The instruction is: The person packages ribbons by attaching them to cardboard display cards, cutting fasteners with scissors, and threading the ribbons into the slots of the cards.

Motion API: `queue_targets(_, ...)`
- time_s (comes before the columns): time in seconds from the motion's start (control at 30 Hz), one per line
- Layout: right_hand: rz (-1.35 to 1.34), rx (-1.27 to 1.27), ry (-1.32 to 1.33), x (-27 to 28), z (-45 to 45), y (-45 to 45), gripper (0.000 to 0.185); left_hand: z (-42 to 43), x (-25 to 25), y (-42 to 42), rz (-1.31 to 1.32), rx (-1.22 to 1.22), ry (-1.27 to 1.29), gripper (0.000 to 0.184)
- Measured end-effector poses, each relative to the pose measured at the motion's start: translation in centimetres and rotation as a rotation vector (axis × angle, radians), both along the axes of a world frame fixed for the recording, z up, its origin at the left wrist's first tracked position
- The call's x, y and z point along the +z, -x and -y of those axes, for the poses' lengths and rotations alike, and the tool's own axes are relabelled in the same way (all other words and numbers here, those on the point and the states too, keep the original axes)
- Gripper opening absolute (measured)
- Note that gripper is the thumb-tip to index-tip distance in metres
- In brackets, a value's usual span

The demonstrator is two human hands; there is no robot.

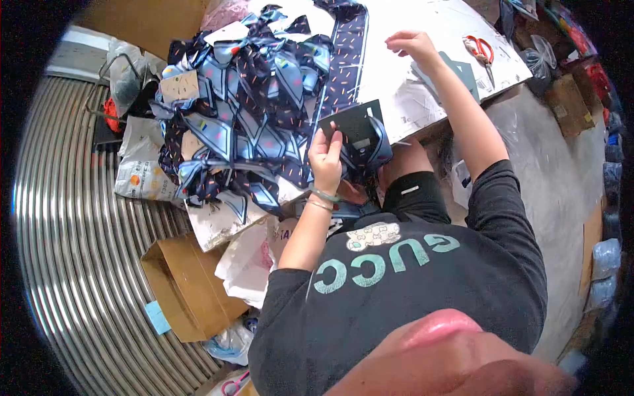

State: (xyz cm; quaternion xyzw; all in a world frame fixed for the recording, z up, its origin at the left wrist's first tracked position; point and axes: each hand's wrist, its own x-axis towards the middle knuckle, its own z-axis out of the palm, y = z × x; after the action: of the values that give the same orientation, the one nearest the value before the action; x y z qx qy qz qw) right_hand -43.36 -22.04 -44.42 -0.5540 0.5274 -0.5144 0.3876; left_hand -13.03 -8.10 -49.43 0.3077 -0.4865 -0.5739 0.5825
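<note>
Stiff near-black rectangular card (349, 124): we find it in front of the person, at the near edge of the table, tilted, with a small pale mark on its face.
Blue glossy fabric piece (379, 140): we note it against the right part of the card, bent in a curve.
Left hand (325, 156): we record it grasping the card by its left corner, thumb laid over the face; a pale green bangle (325, 196) circles the wrist.
Right hand (415, 46): we see it apart from the card, above the table, fingers bent and close together; we cannot tell whether anything is pinched between them.
White worktable (444, 18): we note dark marks scattered on its surface.
Scissors with red-orange handles (478, 49): we find them lying to the right of the right hand, blades towards the near edge.
Flat dark green cards (465, 74): we locate them near the scissors, partly behind the right forearm.
Navy and light-blue patterned fabric heap (264, 105): we observe it on the table's left half, tan cards (179, 86) among its folds.
Brown cardboard box (191, 287): we note it below the table, at left.
</note>
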Motion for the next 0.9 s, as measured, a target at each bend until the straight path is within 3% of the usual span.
queue_targets(0.07,0.018,0.016,0.115,0.3,-0.5,0.2,0.017,0.2,0.1,0.0,0.08,0.03,0.011,0.021)
queue_targets(0.17,0.388,0.085,0.264,4.9,-6.5,-3.9,0.015,0.6,0.4,0.2,0.038,0.03,-0.054,0.019)
queue_targets(0.27,0.278,0.064,0.367,5.8,-12.2,-9.0,0.009,0.6,1.0,0.6,0.011,0.046,-0.102,0.02)
queue_targets(0.47,-0.055,0.051,0.616,3.0,-14.8,-12.8,0.013,0.9,1.3,0.4,0.023,0.007,-0.075,0.024)
queue_targets(0.77,-0.082,0.008,0.68,3.2,-15.1,-13.8,0.016,0.0,3.1,0.6,0.011,0.02,-0.093,0.028)
queue_targets(0.9,-0.107,0.014,0.684,3.1,-15.0,-13.9,0.019,-0.2,3.5,0.6,-0.008,0.02,-0.125,0.022)
